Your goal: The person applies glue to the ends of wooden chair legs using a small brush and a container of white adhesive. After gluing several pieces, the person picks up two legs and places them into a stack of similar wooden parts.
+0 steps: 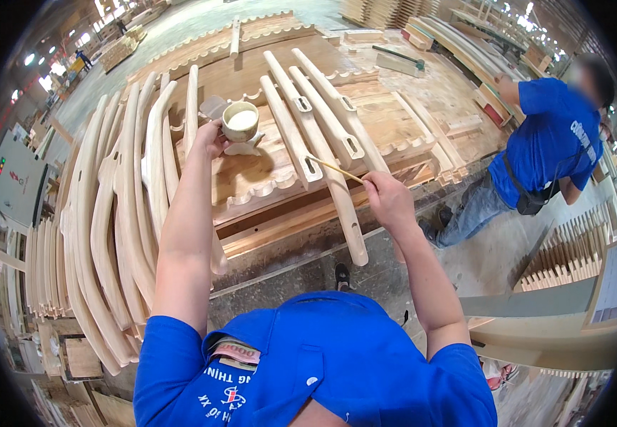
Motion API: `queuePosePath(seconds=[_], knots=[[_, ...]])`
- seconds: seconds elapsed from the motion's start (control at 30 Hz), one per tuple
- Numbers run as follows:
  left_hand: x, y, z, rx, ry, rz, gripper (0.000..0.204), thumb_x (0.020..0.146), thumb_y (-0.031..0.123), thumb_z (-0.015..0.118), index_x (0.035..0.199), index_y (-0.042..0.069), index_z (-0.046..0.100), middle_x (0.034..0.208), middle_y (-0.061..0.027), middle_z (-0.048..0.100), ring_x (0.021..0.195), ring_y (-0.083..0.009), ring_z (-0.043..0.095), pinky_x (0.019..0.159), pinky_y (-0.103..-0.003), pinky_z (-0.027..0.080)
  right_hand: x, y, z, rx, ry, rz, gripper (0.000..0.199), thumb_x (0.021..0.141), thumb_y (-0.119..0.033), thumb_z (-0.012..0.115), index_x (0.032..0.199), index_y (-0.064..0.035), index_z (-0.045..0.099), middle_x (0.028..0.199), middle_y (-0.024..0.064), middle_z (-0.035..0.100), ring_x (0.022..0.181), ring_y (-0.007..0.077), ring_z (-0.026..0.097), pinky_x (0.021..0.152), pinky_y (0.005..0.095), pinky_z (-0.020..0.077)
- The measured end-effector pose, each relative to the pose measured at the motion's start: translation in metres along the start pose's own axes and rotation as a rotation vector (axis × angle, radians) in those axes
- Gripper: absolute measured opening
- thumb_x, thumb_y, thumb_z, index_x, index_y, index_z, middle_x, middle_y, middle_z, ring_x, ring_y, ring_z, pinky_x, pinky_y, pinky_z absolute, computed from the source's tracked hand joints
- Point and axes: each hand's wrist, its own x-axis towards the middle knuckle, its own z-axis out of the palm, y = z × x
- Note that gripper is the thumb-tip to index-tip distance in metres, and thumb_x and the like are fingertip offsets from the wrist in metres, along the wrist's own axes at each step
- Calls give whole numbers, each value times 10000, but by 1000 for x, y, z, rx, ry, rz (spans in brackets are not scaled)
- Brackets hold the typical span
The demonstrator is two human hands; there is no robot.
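Note:
My left hand [212, 139] is closed round a pale cup [227, 129] with white liquid inside, held over the wooden workbench rack. In my right hand [392, 203], a thin wooden stick [338, 169] is pinched between the fingers. The stick points left, its tip at the slot near the close end of a curved wooden piece [283, 127]. Beside that piece lie several more slotted wooden pieces [340, 192], side by side across the rack. The tip is too small to tell whether it touches inside the slot.
Several curved wooden parts [109, 185] stand in a row on the left. Scalloped wooden rails [266, 191] run across the bench. A co-worker in a blue shirt [547, 135] stands at the right. A wooden rack with upright pegs [568, 249] is at lower right.

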Motion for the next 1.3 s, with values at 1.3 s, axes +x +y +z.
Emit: queuePosePath(seconds=[1.3], knots=[[77, -5, 14, 454, -56, -120, 135, 852, 103, 602, 971, 48, 630, 874, -113, 683, 744, -217, 684, 643, -391, 585, -22, -76, 11, 657, -368, 303, 298, 895, -58, 456, 1187, -35, 512, 750, 87, 602, 643, 131, 585, 594, 278, 468]])
